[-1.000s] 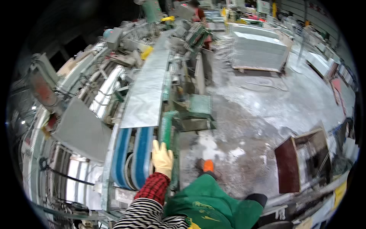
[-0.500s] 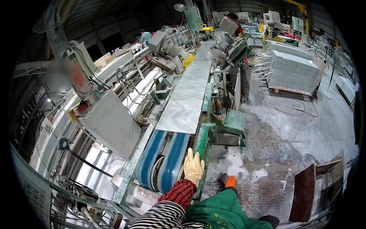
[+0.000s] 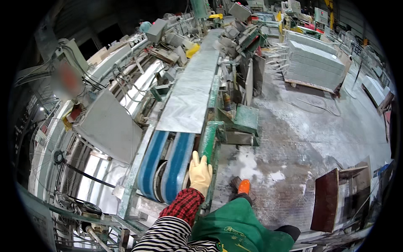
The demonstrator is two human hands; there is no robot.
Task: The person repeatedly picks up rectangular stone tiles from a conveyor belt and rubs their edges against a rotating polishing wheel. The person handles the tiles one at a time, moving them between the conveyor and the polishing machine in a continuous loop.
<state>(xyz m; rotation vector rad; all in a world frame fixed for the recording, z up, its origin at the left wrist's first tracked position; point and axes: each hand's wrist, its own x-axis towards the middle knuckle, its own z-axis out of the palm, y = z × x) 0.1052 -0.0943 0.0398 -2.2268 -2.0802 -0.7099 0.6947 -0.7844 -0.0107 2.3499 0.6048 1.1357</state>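
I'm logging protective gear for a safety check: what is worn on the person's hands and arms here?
Only one hand shows, and I cannot tell which it is: it wears a pale yellow rubber-like glove. Its forearm has a red-and-black checked sleeve, with black-and-white striped fabric nearer the body. A green apron shows below. The other hand is out of view.

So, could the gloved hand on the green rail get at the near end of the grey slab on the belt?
Probably yes: the gloved hand rests beside the blue belts, and nothing stands between it and the grey slab.

Left hand (image 3: 200, 171) — gloved, fingers extended
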